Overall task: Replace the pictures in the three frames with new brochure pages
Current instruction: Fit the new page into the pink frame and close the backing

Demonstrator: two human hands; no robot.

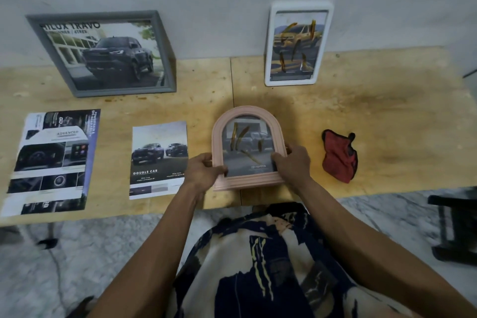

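Three frames show on the wooden table: a grey frame and a white frame lean against the wall at the back, and a pink arched frame sits near the front edge, between both hands. Two loose brochure pages lie flat to the left, a large page of interior shots and, nearer the arched frame, a "DOUBLE CAB" page with two trucks. A crumpled red cloth lies to the right, apart from the frame. The left hand grips the arched frame's lower left side with its thumb across the front, and the right hand grips the lower right side likewise. Behind its glass is a grey truck picture with a Toyota logo, streaked with brownish marks. The grey frame holds a dark truck under a "HILUX TRAVO" heading; the white one holds a yellow truck, similarly streaked.
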